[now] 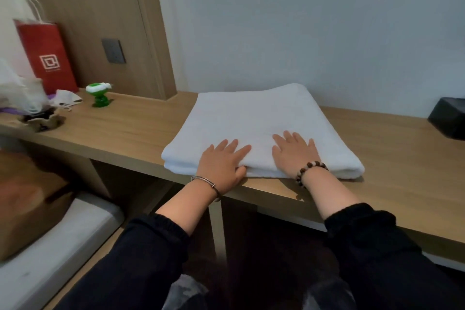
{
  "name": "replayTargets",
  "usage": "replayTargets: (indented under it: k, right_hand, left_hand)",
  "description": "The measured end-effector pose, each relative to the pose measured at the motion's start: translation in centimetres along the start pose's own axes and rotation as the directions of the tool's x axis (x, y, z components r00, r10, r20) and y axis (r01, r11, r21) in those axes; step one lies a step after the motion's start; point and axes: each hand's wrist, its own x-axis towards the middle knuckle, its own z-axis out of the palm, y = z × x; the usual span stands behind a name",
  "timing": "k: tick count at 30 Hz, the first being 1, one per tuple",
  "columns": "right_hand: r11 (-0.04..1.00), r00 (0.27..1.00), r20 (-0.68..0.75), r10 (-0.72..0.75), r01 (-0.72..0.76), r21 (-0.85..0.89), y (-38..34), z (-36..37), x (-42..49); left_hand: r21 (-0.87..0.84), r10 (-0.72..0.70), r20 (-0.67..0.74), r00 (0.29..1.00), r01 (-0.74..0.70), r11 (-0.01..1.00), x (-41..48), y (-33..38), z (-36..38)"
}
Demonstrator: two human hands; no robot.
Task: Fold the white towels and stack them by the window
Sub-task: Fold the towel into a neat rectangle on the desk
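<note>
Folded towel [254,121] on desk [120,128], left hand [221,166] flat on its near edge (thumb against the fold), right hand [294,156] flat beside it, fingers straight, gripping nothing

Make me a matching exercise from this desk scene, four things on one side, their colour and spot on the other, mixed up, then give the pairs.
1. towel
2. paper bag
3. small figurine
4. box

A. black, far right end of the desk
B. red, standing at the far left
C. white, folded, at the front edge
D. green, just right of the bag

Pairs: 1-C, 2-B, 3-D, 4-A
</note>
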Motion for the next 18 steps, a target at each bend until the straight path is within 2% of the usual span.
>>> replayTargets:
  k: [6, 10, 13, 14, 15, 16, 18]
  right_hand:
    - [1.0, 1.0, -0.011, 0.013, -0.013, 0.001, -0.3, 0.0, -0.2]
    - [1.0, 1.0, -0.027, 0.013, -0.013, 0.006, -0.2, 0.1, -0.1]
    - [1.0, 1.0, -0.024, 0.011, -0.011, 0.009, -0.2, -0.1, -0.2]
    - [1.0, 1.0, -0.022, 0.013, -0.013, 0.011, -0.2, -0.1, -0.2]
    - [1.0, 1.0, -0.018, 0.02, -0.02, 0.009, -0.3, -0.1, -0.3]
    - [0.999, 0.999, -0.009, 0.034, -0.034, -0.001, -0.5, -0.2, -0.3]
    - [0.995, 0.996, 0.014, 0.089, -0.088, -0.044, -1.2, -0.5, 0.1]
  left_hand:
    - [0.101, -0.047, -0.027, 0.999, 0.05, 0.994, -1.7, -3.3, -0.1]
    - [0.039, -0.125, -0.058, 0.991, 0.127, 0.991, -2.6, -5.0, -0.1]
    - [0.011, -0.13, -0.166, 0.978, 0.133, 0.991, -3.7, -6.2, -0.1]
    - [-0.039, -0.181, -0.226, 0.957, 0.177, 0.983, -4.0, -6.9, 0.1]
    - [-0.157, -0.301, -0.274, 0.913, 0.266, 0.951, -4.4, -7.7, 0.5]
    - [-0.324, -0.457, -0.281, 0.844, 0.364, 0.873, -4.9, -8.2, 0.8]
    - [-0.612, -0.695, -0.146, 0.704, 0.488, 0.623, -5.7, -8.8, 0.8]
